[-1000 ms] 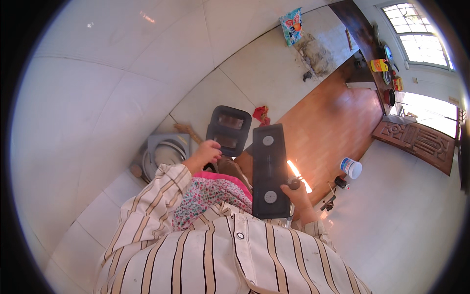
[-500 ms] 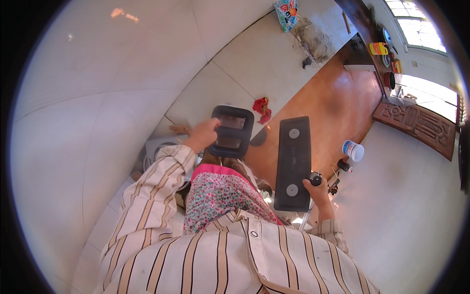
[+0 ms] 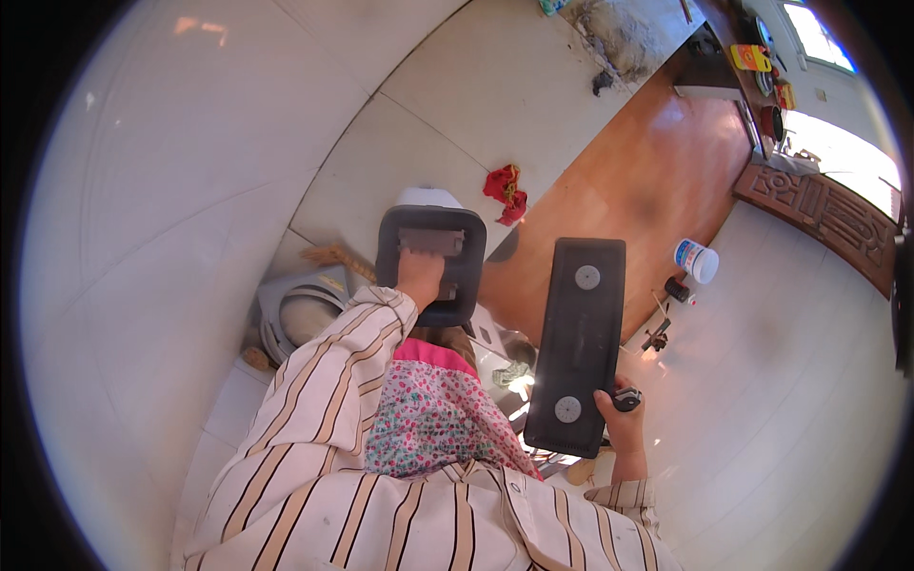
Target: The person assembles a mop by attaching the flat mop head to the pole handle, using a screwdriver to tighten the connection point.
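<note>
A small round tub (image 3: 696, 260) stands on the floor to the right, near the edge of the orange-brown floor. It is white with a blue label band around its side. Its top is white.

Far away at the top right, a flat yellow pack (image 3: 751, 58) with a bit of red on it lies on a dark shelf. It looks like a small rectangle.

Far at the very top, a small blue-green package (image 3: 550, 6) peeks in at the edge. Too little of it shows to tell its shape.
</note>
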A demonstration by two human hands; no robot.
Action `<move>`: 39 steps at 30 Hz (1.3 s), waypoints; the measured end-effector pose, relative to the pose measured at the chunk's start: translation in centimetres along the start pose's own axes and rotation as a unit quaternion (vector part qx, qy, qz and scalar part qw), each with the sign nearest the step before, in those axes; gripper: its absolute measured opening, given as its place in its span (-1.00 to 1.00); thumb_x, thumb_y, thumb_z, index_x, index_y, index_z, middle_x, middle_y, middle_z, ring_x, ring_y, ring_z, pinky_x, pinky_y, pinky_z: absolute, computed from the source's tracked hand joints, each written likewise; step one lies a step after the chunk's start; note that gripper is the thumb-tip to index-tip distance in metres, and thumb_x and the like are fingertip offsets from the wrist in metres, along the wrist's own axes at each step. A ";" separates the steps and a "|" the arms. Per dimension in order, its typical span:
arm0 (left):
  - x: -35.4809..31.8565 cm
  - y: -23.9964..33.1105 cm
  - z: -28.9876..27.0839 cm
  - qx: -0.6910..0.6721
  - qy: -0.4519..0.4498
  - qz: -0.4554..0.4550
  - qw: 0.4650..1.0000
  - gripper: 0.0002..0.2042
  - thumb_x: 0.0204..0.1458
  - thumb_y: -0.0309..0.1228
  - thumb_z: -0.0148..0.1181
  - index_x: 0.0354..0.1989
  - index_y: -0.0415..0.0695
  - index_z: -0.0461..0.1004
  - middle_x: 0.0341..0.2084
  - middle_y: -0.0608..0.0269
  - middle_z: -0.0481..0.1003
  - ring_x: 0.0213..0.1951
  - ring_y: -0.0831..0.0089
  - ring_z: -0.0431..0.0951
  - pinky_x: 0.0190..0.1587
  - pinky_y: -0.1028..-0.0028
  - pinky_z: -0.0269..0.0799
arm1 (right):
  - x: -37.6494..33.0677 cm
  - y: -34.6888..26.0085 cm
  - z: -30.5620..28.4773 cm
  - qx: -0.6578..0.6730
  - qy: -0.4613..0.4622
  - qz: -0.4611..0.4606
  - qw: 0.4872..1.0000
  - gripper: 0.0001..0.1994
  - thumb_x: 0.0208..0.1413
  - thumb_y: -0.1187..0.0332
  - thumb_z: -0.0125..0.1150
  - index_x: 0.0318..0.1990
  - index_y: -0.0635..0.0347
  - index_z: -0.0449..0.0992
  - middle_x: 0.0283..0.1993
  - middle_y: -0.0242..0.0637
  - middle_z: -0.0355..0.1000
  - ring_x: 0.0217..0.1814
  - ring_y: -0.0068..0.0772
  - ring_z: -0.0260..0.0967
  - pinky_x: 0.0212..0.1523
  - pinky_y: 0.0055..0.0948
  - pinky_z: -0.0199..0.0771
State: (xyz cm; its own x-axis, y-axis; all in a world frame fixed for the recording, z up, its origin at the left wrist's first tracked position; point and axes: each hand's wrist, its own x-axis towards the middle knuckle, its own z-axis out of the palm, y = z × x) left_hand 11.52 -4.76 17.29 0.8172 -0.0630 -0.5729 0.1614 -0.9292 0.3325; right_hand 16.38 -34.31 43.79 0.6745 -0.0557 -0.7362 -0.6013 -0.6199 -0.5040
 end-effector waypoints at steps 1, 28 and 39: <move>0.2 0.4 -0.2 0.007 -0.007 0.005 1.000 -0.75 -0.32 -0.48 0.11 -0.36 -0.14 0.41 -0.41 0.14 0.45 -0.29 0.25 0.45 -0.16 0.30 0.27 | 0.0 0.6 0.1 0.008 0.005 0.005 1.000 -0.76 -0.17 0.49 0.19 -0.27 0.34 0.42 -0.39 -0.41 0.39 -0.37 -0.64 0.27 -0.31 -0.65 0.30; 1.8 2.0 -7.0 -0.130 -0.105 -0.033 0.985 -0.50 -0.43 -0.43 0.19 -0.16 -0.31 0.35 -0.27 -0.20 0.42 -0.18 -0.03 0.43 -0.11 0.26 0.36 | -3.9 4.6 -2.9 0.095 0.060 0.004 0.994 -0.76 -0.24 0.38 0.28 -0.40 0.30 0.40 -0.55 -0.44 0.29 -0.49 -0.63 0.18 -0.43 -0.59 0.27; 5.9 4.9 -18.3 -0.095 -0.061 -0.022 0.993 -0.50 -0.43 -0.43 0.19 -0.16 -0.28 0.34 -0.29 -0.18 0.43 -0.18 -0.05 0.42 -0.11 0.24 0.35 | -6.9 3.7 -4.6 0.069 0.071 -0.002 0.995 -0.75 -0.24 0.39 0.28 -0.39 0.30 0.40 -0.53 -0.38 0.35 -0.48 -0.61 0.23 -0.42 -0.56 0.29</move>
State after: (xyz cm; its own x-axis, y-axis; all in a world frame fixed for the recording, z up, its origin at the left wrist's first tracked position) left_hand 27.24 -2.99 29.25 0.7359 -0.0785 -0.6726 0.3061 -0.8475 0.4337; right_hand 11.48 -39.82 49.15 0.7250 -0.1696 -0.6675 -0.6451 -0.5068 -0.5719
